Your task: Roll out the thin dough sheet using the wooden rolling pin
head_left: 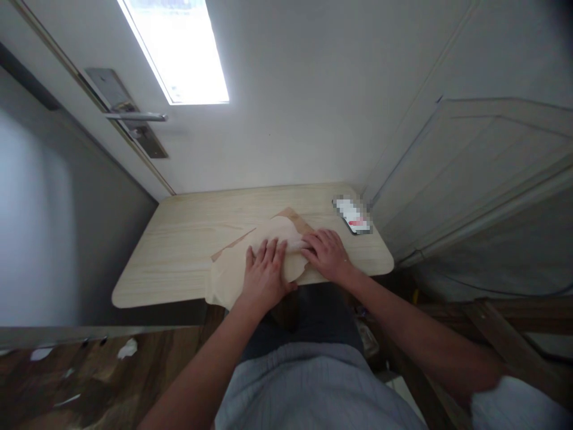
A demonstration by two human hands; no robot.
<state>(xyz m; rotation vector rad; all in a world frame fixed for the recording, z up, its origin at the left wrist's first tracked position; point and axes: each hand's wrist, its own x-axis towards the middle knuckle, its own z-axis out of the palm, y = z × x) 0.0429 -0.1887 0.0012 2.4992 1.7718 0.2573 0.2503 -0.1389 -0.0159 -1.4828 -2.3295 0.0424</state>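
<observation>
The pale wooden tabletop (179, 251) is being used as backing for a cream, soft cloth piece (233, 272) lying at its near edge, partly overhanging. The cloth is being pressed flat under the left hand (265, 275), fingers spread wide, and the right hand (327, 254), also flat, gripping nothing. Even, outward pressure is being called for. A dark phone (354, 216) is lying by the far right corner.

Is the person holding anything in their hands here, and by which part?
Nothing is gripped: the left hand and right hand press flat on the middle of a beige cloth.
</observation>
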